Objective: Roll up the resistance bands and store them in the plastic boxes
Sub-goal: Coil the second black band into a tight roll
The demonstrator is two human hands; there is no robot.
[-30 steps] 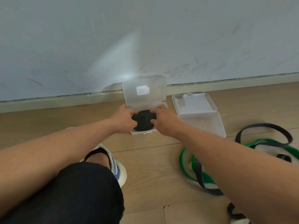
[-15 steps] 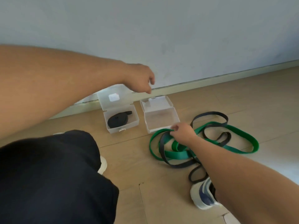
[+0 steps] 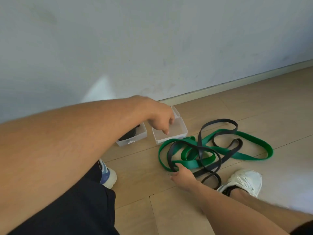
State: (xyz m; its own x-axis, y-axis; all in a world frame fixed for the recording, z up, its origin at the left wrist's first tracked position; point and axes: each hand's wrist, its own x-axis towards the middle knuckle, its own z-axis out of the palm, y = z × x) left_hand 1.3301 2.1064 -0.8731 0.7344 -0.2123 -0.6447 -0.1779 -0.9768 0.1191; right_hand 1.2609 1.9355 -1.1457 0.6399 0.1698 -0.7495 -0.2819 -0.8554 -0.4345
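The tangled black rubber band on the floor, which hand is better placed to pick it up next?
The right hand. It already touches the tangled black rubber band where it crosses the green rubber band. The left hand hangs above the empty clear plastic box, away from the bands.

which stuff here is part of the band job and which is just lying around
Part of the job:
- green band, loose on the floor
- black band, tangled with it, in the right hand grip
- empty plastic box
- box with a rolled black band

Just there:
- white shoe
- blue-and-white shoe
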